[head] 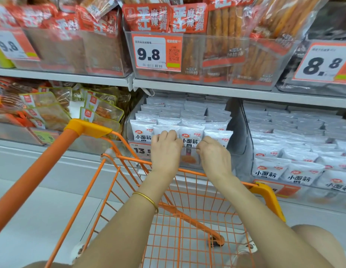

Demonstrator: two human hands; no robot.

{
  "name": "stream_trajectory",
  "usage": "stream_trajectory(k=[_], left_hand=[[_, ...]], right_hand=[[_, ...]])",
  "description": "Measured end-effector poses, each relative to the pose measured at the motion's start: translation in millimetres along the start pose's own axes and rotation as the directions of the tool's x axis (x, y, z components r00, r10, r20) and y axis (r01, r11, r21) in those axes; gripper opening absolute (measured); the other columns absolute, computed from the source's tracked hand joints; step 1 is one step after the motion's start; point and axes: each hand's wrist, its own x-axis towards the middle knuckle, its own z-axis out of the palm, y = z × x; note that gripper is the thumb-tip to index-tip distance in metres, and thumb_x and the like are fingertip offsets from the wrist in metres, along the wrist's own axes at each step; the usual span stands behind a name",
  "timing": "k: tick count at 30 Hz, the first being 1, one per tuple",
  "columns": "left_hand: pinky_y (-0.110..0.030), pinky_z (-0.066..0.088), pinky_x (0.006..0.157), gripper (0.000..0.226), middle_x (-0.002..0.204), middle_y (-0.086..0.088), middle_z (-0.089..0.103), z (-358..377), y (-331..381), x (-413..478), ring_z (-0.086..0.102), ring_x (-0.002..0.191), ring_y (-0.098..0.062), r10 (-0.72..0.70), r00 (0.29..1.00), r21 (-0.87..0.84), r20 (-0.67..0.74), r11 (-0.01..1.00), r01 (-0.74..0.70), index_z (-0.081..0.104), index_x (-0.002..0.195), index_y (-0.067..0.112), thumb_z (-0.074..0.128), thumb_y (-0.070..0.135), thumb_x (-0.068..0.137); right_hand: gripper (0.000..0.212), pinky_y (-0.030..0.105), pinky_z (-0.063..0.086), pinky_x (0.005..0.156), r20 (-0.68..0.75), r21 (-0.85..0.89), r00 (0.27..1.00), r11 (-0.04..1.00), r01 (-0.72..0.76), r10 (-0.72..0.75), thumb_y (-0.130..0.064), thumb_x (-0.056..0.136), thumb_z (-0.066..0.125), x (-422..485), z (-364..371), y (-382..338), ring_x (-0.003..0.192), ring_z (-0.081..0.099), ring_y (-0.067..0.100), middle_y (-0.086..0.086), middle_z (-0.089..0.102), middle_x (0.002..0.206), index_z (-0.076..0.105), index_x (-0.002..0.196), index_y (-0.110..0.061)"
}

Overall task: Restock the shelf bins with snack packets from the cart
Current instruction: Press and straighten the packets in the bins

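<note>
White snack packets point(190, 140) with red logos and black characters stand in rows inside a clear shelf bin point(238, 136) on the lower shelf. My left hand point(165, 149) has its fingers curled over the top edges of the front packets. My right hand point(213, 153) grips the front row just to the right, its fingers hooked on a packet's edge. Both arms reach over the orange wire cart point(179, 225), whose basket shows no packets.
A second bin of the same white packets point(295, 144) sits to the right. Left is a bin of green-edged packets point(98, 111). The upper shelf holds red packets point(152, 18) and price tags reading 9.8 point(149, 54) and 8.8 point(323, 64). The cart handle point(33, 176) crosses the left side.
</note>
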Motion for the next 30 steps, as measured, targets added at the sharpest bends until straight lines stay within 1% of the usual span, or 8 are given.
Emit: stream_trajectory(k=[5,11,14,16,18,21,24,30], left_hand=[[-0.035,0.039,0.066,0.019,0.071,-0.002,0.054,2.1,-2.4,-1.7,0.053,0.07,-0.024,-0.003,0.999,-0.007,0.044,1.0,0.003,0.072,0.068,0.018,0.082,0.006,0.056],[-0.035,0.03,0.077,0.019,0.089,-0.004,0.055,2.2,-8.6,-3.5,0.05,0.089,-0.027,0.05,0.995,-0.087,0.086,0.995,-0.043,0.072,0.095,0.016,0.065,0.007,0.081],[-0.035,0.037,0.072,0.023,0.085,-0.003,0.056,3.2,-16.0,-7.3,0.052,0.083,-0.026,0.097,0.993,-0.179,-0.069,0.978,-0.108,0.071,0.095,0.014,0.069,0.005,0.074],[-0.039,0.041,0.078,0.034,0.1,-0.007,0.059,3.1,-17.0,-5.4,0.053,0.094,-0.028,0.038,0.986,-0.195,-0.164,0.978,-0.071,0.065,0.106,0.01,0.066,0.003,0.073],[-0.045,0.04,0.094,0.048,0.127,-0.014,0.053,0.6,-15.4,1.0,0.048,0.117,-0.032,-0.025,0.992,-0.181,-0.123,0.984,0.003,0.055,0.124,0.007,0.062,0.006,0.076],[-0.043,0.02,0.113,0.058,0.15,-0.014,0.031,0.8,-13.5,6.4,0.028,0.138,-0.029,0.029,0.999,-0.127,0.026,0.992,-0.025,0.033,0.143,0.006,0.05,0.017,0.089],[-0.043,0.013,0.116,0.057,0.149,-0.014,0.033,6.3,-13.8,6.3,0.028,0.139,-0.027,0.085,0.996,-0.086,0.036,0.993,-0.082,0.032,0.144,0.006,0.047,0.02,0.09],[-0.05,0.038,0.102,0.043,0.121,-0.012,0.06,11.5,-8.2,14.6,0.054,0.115,-0.031,0.06,0.994,-0.062,-0.091,0.996,-0.065,0.059,0.118,0.009,0.067,0.011,0.076]], right_hand=[[0.012,0.028,0.032,0.053,0.029,-0.039,1.0,0.999,0.008,-0.006,0.0,0.081,0.062,-5.9,1.0,-1.4,0.08,0.055,0.025,0.006,0.057,0.091,0.065,0.09,-0.007],[0.018,0.029,0.038,0.055,0.093,-0.024,0.994,0.998,0.065,-0.062,-0.001,0.084,0.057,-4.3,-10.2,-0.8,0.083,0.056,0.026,0.005,0.054,0.095,0.065,0.099,-0.007],[0.022,0.033,0.05,0.051,-0.147,0.068,0.988,0.996,0.062,-0.052,0.005,0.076,0.064,-5.9,-27.8,4.9,0.076,0.061,0.03,0.008,0.062,0.088,0.07,0.095,-0.006],[0.031,0.041,0.053,0.067,-0.301,0.182,0.949,0.983,-0.04,0.095,0.004,0.078,0.061,-1.3,-39.6,10.4,0.092,0.058,0.033,0.014,0.061,0.103,0.064,0.109,-0.004],[0.045,0.041,0.043,0.089,-0.135,0.23,0.961,0.951,-0.208,0.243,-0.006,0.089,0.053,5.9,-43.4,15.7,0.113,0.046,0.034,0.017,0.045,0.131,0.044,0.133,-0.004],[0.053,0.039,0.038,0.097,0.025,0.151,0.952,0.94,-0.306,0.306,-0.014,0.096,0.047,7.6,-38.2,17.7,0.124,0.037,0.035,0.018,0.031,0.144,0.027,0.144,-0.004],[0.048,0.035,0.038,0.094,-0.006,0.097,0.958,0.954,-0.283,0.285,-0.001,0.093,0.049,8.4,-35.5,17.0,0.123,0.037,0.033,0.015,0.034,0.143,0.036,0.139,-0.004],[0.036,0.032,0.039,0.082,-0.013,0.033,0.955,0.955,-0.295,0.295,0.003,0.089,0.052,19.2,-32.7,18.2,0.116,0.039,0.028,0.01,0.049,0.125,0.052,0.123,-0.009]])
